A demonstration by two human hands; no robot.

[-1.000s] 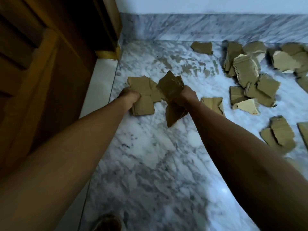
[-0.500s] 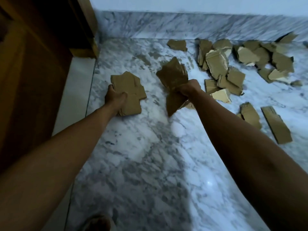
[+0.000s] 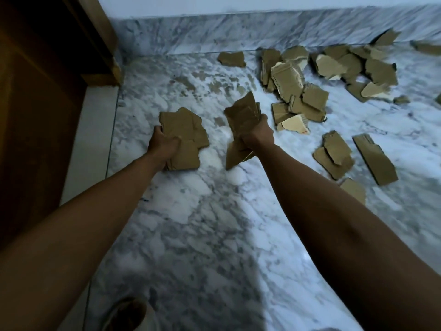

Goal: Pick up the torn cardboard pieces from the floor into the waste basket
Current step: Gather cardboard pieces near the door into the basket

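My left hand (image 3: 164, 144) and right hand (image 3: 256, 133) each squeeze a cardboard stack (image 3: 183, 137); I should hold tight until I find the basket.

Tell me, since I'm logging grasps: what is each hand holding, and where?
Left hand grips a flat stack of brown torn cardboard pieces by its left edge. Right hand clutches a crumpled brown cardboard bunch around its middle.
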